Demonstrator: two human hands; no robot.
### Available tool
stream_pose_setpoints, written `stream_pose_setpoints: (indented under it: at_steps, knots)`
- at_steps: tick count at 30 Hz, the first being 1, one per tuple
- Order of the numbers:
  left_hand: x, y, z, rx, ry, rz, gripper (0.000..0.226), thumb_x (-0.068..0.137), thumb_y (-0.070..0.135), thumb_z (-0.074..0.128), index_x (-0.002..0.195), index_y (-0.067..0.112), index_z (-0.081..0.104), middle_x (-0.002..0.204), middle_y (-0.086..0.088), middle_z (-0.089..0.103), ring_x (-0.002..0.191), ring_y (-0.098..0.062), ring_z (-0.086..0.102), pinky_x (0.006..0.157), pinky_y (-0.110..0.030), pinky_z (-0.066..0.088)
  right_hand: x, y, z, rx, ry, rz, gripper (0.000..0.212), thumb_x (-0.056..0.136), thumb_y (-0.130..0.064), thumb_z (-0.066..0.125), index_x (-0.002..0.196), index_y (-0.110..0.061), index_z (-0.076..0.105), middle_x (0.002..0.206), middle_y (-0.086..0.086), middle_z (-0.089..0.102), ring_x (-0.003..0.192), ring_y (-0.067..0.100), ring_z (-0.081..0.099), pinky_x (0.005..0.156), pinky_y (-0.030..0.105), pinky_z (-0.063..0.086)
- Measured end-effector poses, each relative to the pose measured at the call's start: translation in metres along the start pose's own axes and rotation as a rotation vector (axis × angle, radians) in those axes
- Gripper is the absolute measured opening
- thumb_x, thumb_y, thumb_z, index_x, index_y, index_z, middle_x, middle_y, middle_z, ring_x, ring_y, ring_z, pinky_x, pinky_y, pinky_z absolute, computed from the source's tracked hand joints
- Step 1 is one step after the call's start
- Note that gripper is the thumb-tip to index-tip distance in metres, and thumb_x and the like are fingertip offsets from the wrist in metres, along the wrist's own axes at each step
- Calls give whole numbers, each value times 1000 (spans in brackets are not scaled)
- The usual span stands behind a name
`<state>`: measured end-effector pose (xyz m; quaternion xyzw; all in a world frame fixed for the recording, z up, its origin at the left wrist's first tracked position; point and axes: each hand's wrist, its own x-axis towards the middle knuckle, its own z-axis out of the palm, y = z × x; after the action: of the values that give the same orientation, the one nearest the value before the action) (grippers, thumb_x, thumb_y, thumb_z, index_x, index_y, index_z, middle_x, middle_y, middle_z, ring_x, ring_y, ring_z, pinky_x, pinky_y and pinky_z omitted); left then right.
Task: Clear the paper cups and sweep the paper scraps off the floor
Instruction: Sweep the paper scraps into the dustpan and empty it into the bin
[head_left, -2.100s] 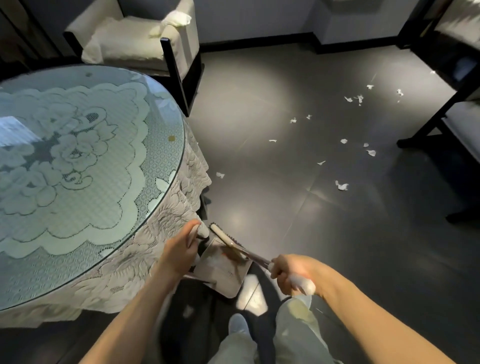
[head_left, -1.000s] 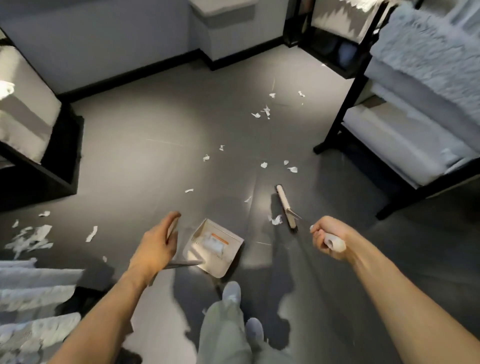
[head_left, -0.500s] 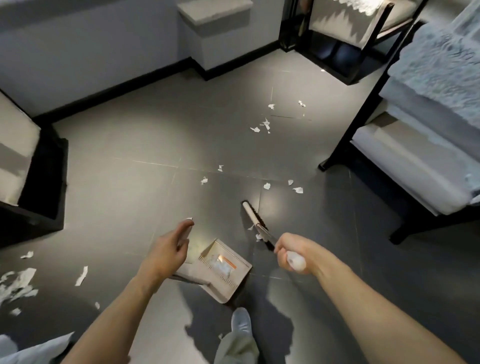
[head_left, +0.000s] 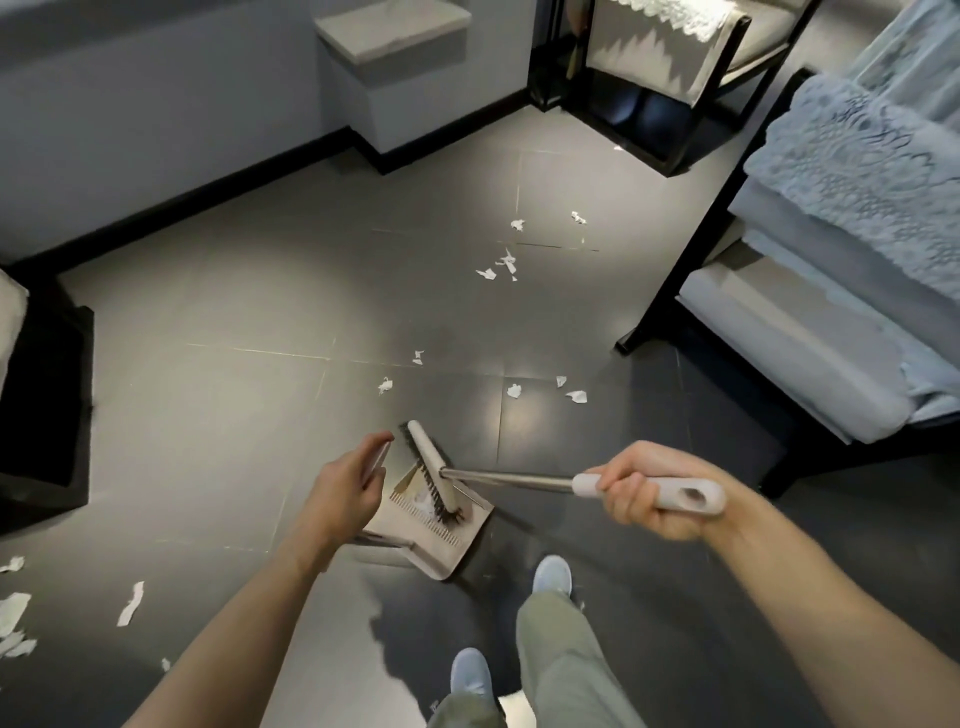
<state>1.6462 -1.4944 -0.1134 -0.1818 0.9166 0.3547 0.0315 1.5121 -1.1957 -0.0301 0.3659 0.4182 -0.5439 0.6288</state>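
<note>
A beige dustpan (head_left: 441, 535) stands on the dark tiled floor in front of my feet. My left hand (head_left: 345, 486) holds the top of its upright handle. My right hand (head_left: 652, 488) grips the white grip of a broom (head_left: 434, 470), whose metal shaft runs left to the brush head. The brush head lies across the dustpan's mouth, with white scraps inside the pan. Several paper scraps (head_left: 514, 391) lie on the floor beyond the pan, more scraps (head_left: 501, 265) lie farther off, and a cluster of scraps (head_left: 15, 618) sits at the lower left. No paper cups are in view.
A dark-framed armchair (head_left: 779, 322) with pale cushions stands at the right. Another chair (head_left: 660, 78) is at the back right, and a dark piece of furniture (head_left: 47, 405) at the left. A grey wall with black skirting (head_left: 208, 192) and a boxed column run along the back.
The view swung from the lace-covered round table to the open floor. My right hand drew the broom back, bringing the brush head into the dustpan's mouth with scraps.
</note>
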Motion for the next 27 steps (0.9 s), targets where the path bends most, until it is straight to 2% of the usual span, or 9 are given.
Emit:
stream_pose_setpoints:
  at_steps: [5,9,14,16,17,19,21,23,27]
  knots:
    - [37,17,7,-17,47,-46,37,92,8,50,127,21,51,87,-6,63,75,-26,57,70,-28,39,-28,-57,-26,-20,57,-111,42,74,6,42,106,-21,45,46,2,35,27,6,36,24,12,30]
    - [71,36,15,-36,74,-77,36,92,8,49,126,21,51,76,-12,62,66,-28,55,67,-33,42,-30,-104,-46,-76,194,-230,51,92,1,34,131,-31,42,45,0,34,27,5,34,25,11,29]
    - [128,74,28,-23,74,-77,36,93,8,49,127,20,51,63,-4,52,59,-24,49,64,-30,37,-23,-166,-81,-128,352,-324,53,93,2,36,141,-19,38,44,0,35,26,4,33,26,10,28]
    - [148,83,32,-10,53,-53,35,93,8,49,126,21,51,60,0,49,56,-18,48,62,-30,38,-16,-187,-96,-131,406,-349,49,92,3,36,132,-25,41,43,0,35,28,4,32,27,10,28]
    - [159,86,34,4,35,-42,35,93,9,49,126,22,50,61,-1,51,56,-17,50,60,-30,39,-10,-195,-102,-145,425,-349,41,91,3,36,118,-26,45,43,0,35,28,4,32,27,10,28]
    - [179,92,38,31,0,-17,37,92,8,50,126,23,50,68,-5,56,60,-21,52,62,-28,39,0,-206,-108,-189,443,-326,23,89,5,37,93,-15,47,44,0,35,28,5,31,27,10,28]
    - [197,97,43,40,-21,11,39,91,7,51,127,23,50,78,-3,59,66,-22,52,66,-26,38,14,-212,-107,-216,452,-307,21,87,6,36,74,-9,42,44,0,34,27,6,30,28,10,27]
    - [213,104,47,45,-28,30,41,90,7,51,127,24,50,81,-3,59,67,-22,51,67,-25,37,27,-212,-95,-237,436,-292,26,86,8,35,66,-9,39,42,0,35,26,6,30,29,9,27]
    - [237,110,48,28,-7,1,39,91,7,51,127,22,51,67,-2,56,57,-14,52,62,-25,35,48,-201,-64,-222,370,-224,26,85,7,34,65,-9,39,41,0,35,27,6,31,30,9,27]
